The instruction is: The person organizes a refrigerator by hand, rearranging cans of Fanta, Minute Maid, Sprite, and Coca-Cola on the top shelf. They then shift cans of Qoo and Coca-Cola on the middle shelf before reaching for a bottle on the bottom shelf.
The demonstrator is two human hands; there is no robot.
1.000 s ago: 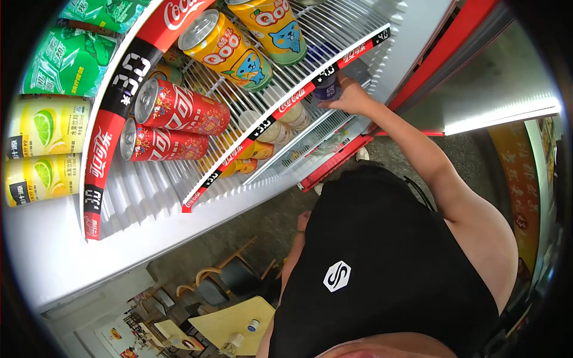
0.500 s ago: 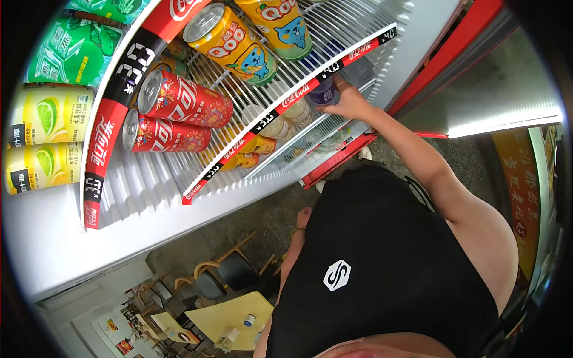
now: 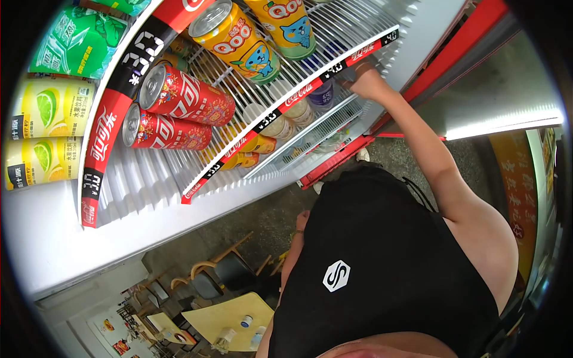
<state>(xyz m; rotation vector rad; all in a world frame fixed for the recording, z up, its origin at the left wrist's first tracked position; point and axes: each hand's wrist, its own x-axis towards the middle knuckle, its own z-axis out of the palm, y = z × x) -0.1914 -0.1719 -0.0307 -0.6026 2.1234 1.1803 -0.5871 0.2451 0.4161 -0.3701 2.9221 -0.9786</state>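
Observation:
My right hand (image 3: 369, 82) reaches inside the drinks fridge, at the right end of a lower shelf. The shelf strip above partly covers its fingers, which are blurred. Thumb and fingers look apart, and no item shows between them. Just left of it stands a bottle with a purple label (image 3: 322, 95), apart from the hand. Further left on that shelf are pale bottles (image 3: 298, 112) and orange-yellow containers (image 3: 258, 144). My left hand (image 3: 303, 219) hangs low beside my body, a bracelet on its wrist; its fingers are too small to make out.
Red cola cans (image 3: 188, 98) and yellow Qoo cans (image 3: 236, 43) stand on the upper shelf, behind a curved red-and-black price strip (image 3: 134, 59). Green packs (image 3: 77, 45) are at far left. The fridge door (image 3: 477, 89) stands open at right. Chairs (image 3: 236, 271) and a table (image 3: 230, 319) are below.
My right hand has moved right, away from the purple-labelled bottle, which stays on the shelf and now shows more fully. My left hand has hardly moved.

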